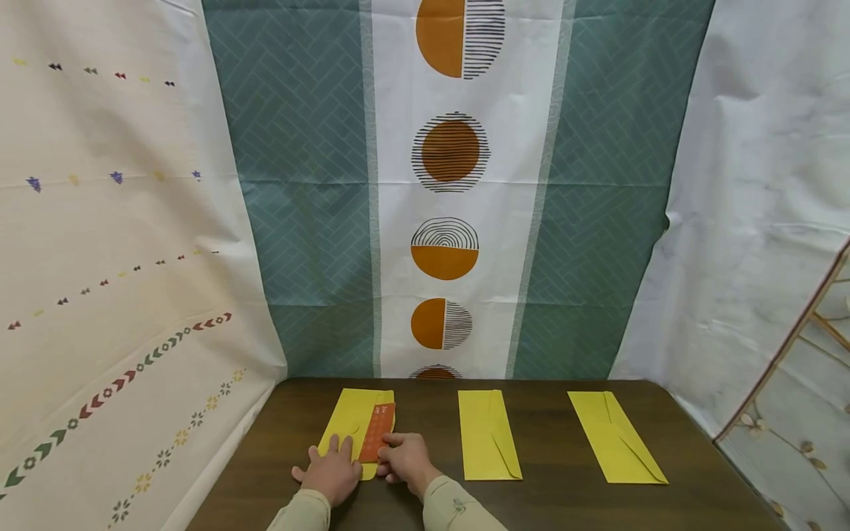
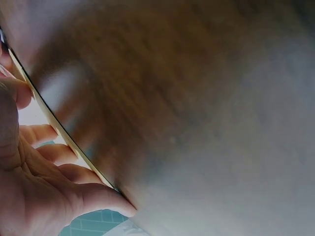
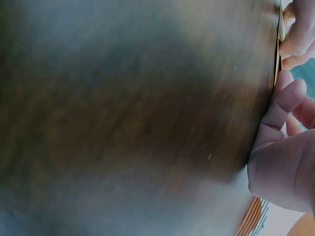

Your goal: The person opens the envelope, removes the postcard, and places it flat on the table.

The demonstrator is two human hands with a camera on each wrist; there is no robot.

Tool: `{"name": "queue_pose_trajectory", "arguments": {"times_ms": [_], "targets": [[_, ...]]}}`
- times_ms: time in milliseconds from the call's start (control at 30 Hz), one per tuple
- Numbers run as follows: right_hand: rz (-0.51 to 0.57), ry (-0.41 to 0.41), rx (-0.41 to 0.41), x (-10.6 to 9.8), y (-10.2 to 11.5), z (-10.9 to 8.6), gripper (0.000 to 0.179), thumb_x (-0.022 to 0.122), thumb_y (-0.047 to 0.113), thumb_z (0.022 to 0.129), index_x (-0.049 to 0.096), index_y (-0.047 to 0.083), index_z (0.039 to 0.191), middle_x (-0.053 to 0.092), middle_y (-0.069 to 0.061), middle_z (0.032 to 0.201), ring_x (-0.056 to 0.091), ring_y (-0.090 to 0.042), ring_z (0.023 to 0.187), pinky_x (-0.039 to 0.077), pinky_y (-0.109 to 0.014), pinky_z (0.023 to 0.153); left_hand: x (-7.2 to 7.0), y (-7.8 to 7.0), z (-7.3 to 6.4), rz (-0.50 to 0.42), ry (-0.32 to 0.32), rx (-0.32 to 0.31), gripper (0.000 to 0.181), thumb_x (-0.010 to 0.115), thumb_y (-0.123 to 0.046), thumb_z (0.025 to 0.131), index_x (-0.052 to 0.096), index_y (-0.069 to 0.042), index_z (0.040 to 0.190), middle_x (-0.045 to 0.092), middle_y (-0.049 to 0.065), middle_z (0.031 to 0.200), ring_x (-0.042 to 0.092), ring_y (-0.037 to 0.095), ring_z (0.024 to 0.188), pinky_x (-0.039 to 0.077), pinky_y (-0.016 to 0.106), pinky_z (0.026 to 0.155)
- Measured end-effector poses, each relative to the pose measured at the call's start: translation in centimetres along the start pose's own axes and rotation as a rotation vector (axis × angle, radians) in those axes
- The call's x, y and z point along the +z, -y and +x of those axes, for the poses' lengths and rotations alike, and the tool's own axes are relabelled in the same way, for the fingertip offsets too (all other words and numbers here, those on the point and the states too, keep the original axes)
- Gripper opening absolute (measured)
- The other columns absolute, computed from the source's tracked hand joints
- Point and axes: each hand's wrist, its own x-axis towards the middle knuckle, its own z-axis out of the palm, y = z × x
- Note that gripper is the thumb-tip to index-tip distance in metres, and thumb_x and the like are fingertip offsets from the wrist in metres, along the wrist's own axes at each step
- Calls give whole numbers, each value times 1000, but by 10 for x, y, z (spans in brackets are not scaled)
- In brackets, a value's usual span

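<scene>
On the left of the table lies a yellow envelope, long side pointing away from me. A red card with small pale print overlaps its right side, slightly slanted. My left hand rests with spread fingers on the near part of the envelope, its thumb close to the card's lower left corner. At the card's lower right edge, my right hand pinches it between thumb and fingers. Both wrist views look low along the tabletop; the left hand's fingers lie flat along the envelope's thin edge there.
Two more yellow envelopes lie on the dark wooden table: a middle one and a right one, each with a visible flap seam. A patterned curtain hangs behind the table, with pale cloths at both sides.
</scene>
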Motion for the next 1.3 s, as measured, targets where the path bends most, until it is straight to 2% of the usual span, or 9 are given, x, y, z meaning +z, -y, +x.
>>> {"name": "queue_pose_trajectory", "arguments": {"times_ms": [300, 700, 800, 900, 1033, 1133, 1300], "targets": [[-42, 1, -5, -8, -3, 1, 40, 68, -2, 99, 68, -3, 140, 81, -12, 96, 69, -4, 58, 49, -16, 47, 6, -4, -3, -3, 7, 10, 53, 60, -34, 102, 58, -8, 149, 47, 25, 161, 35, 67, 139, 23, 97, 99], [-42, 0, 12, -13, -2, -1, 40, 68, -2, 99, 70, -1, 139, 80, -10, 83, 68, -5, 58, 49, -16, 47, 3, -5, -2, 3, 30, 0, 59, 63, -43, 101, 57, -10, 149, 47, 23, 161, 36, 66, 141, 23, 97, 100], [-39, -2, 11, -15, -4, -1, 41, 69, -2, 98, 70, 0, 139, 80, -9, 82, 69, -5, 58, 49, -17, 47, 1, -6, -3, 15, 53, -6, 66, 62, -53, 102, 56, -9, 151, 45, 23, 162, 34, 67, 144, 23, 96, 102], [-25, 5, 3, -18, -5, 0, 42, 69, -4, 97, 69, -1, 139, 80, -9, 81, 68, -5, 57, 50, -17, 47, -1, -7, -3, 26, 72, -16, 85, 63, -71, 96, 55, -9, 153, 45, 23, 162, 34, 67, 144, 25, 95, 102], [-11, 13, 1, -21, -6, 0, 44, 69, -5, 96, 69, -1, 140, 79, -9, 78, 67, -5, 56, 50, -17, 47, -3, -5, -2, 33, 83, -21, 113, 67, -90, 77, 54, -8, 153, 45, 22, 161, 36, 65, 142, 26, 96, 100], [-16, 10, 13, -23, -5, 1, 44, 69, -3, 97, 68, -1, 141, 79, -8, 76, 67, -5, 57, 50, -17, 48, -3, -3, 0, 26, 90, -18, 121, 71, -93, 70, 53, -8, 154, 44, 23, 161, 35, 65, 141, 25, 97, 98], [-16, 10, 25, -26, -5, 2, 45, 70, -2, 98, 67, -1, 143, 78, -7, 75, 67, -6, 58, 51, -17, 50, -6, 0, 1, 19, 98, -27, 122, 72, -92, 69, 52, -7, 155, 42, 25, 162, 35, 65, 140, 24, 98, 98]]}}
